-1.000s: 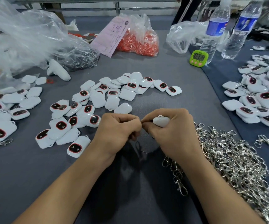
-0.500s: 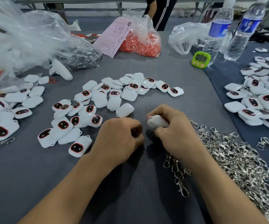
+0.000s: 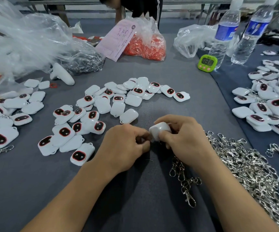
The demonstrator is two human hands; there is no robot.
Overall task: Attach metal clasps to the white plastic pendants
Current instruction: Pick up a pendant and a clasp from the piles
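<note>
Nearest, just right of the held pendant (image 3: 160,131), the heap of metal clasps (image 3: 246,164) lay beside the right hand (image 3: 184,139), presumably so it could reach them without stretching. That hand clamped the pendant between thumb and curled fingers, tilting it toward the left hand (image 3: 125,146). The left hand's fingertips were pinched together at the pendant's lower corner, apparently on a clasp ring too small to make out. Beyond the pendant lay the loose pendants (image 3: 102,108), likely awaiting clasps, and farther off to its right the green timer (image 3: 207,61) and 2 water bottles (image 3: 225,30).
</note>
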